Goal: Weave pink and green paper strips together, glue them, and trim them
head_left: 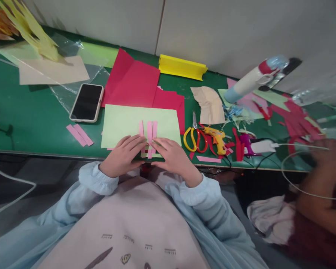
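A pale green sheet of paper (123,121) lies at the table's front edge, with three narrow pink paper strips (149,129) side by side on it. My left hand (126,153) rests over the sheet's lower left part, fingers stretched out flat at the left strip and thumb apart. From the other side, my right hand (172,155) lies with its fingers extended at the right strips, its thumb spread below. Both hands are open, fingertips pressing the strips down. The strips' lower parts are partly covered by the fingers.
Two loose pink strips (80,134) and a phone (86,102) are at left. Red sheets (134,80) lie behind. Scissors (195,136), a yellow glue gun (217,138) and a bottle (249,82) stand or lie right. A co-worker's arm (322,179) is at far right.
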`<state>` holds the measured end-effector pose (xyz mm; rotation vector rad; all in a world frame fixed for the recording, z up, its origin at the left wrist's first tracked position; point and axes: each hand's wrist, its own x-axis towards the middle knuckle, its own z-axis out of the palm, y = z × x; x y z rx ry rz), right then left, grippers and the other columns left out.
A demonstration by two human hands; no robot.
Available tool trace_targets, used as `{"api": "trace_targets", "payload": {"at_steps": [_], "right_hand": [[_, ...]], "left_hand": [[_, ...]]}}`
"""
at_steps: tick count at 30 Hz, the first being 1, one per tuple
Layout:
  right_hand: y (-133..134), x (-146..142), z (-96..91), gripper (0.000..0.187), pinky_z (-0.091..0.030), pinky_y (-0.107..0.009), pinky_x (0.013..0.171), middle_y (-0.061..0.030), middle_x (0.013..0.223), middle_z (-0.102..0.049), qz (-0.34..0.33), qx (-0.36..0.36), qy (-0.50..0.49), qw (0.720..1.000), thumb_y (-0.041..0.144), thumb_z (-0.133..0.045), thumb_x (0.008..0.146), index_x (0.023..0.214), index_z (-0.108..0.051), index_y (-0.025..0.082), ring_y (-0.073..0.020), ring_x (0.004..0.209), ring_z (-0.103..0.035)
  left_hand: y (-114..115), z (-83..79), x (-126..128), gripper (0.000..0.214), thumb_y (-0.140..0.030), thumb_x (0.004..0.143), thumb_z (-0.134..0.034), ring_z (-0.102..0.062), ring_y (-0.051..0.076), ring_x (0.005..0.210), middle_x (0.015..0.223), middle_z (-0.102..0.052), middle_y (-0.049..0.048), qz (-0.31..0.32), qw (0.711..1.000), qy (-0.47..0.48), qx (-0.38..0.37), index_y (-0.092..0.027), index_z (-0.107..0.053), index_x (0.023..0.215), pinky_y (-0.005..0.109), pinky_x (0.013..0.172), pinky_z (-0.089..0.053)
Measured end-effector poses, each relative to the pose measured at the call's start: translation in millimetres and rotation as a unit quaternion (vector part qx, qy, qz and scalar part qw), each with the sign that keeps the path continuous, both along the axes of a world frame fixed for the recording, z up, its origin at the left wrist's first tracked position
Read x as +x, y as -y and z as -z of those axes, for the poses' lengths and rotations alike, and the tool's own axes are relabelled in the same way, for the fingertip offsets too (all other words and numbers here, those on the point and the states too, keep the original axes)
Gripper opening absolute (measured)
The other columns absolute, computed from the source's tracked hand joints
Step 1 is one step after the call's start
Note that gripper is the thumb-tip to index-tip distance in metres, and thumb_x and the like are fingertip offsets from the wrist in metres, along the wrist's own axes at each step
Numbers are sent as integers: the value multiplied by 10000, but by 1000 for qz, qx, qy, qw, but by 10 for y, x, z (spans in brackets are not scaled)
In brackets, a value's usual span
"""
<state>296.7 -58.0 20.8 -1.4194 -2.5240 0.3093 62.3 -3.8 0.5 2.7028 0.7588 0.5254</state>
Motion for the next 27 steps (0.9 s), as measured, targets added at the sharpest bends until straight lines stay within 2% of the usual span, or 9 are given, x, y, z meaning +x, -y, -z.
{"api": "trace_targets", "payload": {"at_steps": [7, 15, 19, 23, 27], "right_hand": [[-25, 29, 98, 571, -411, -480, 1040, -173, 1380, -550, -8, 6, 5, 1000, 523, -507, 925, 1357, -525, 150, -312, 1279, -483], [-41, 11, 61, 509, -430, -460, 1012, -158, 1362, -570, -4, 3, 7, 1000, 465, -559, 913, 1322, -554, 162, -301, 1260, -502], [-44, -22, 50, 463, -457, -453, 975, -164, 1330, -597, -5, 15, 28, 999, 411, -541, 931, 1297, -573, 131, -304, 1234, -524], [-59, -73, 48, 362, -465, -413, 963, -148, 1287, -637, 17, 24, 31, 999, 282, -430, 979, 1254, -607, 128, -273, 1190, -567], [-127, -78, -28, 326, -473, -350, 920, -108, 1199, -695, 51, -17, -3, 999, 225, -410, 976, 1175, -658, 156, -235, 1119, -612]], "left_hand": [[-119, -29, 27, 486, -333, 853, -654, -529, 296, 1267, 1345, -585, 139, 20, 999, -18, -21, -205, -544, 1309, 520, 1084, -397], [-166, -93, 58, 293, -339, 905, -568, -585, 282, 1197, 1296, -627, 111, 32, 998, -55, 22, -206, -642, 1155, 458, 1024, -444], [-189, -129, 93, 311, -372, 942, -498, -622, 272, 1139, 1249, -660, 113, 25, 999, -41, 14, -189, -662, 1132, 436, 979, -470], [-230, -156, 101, 371, -422, 973, -435, -633, 269, 1115, 1208, -680, 119, 17, 999, -31, -19, -180, -654, 1151, 440, 961, -472], [-327, -138, 62, 457, -515, 903, -549, -639, 281, 1084, 1175, -690, 120, 37, 997, -24, -59, -179, -614, 1206, 439, 948, -470]]}}
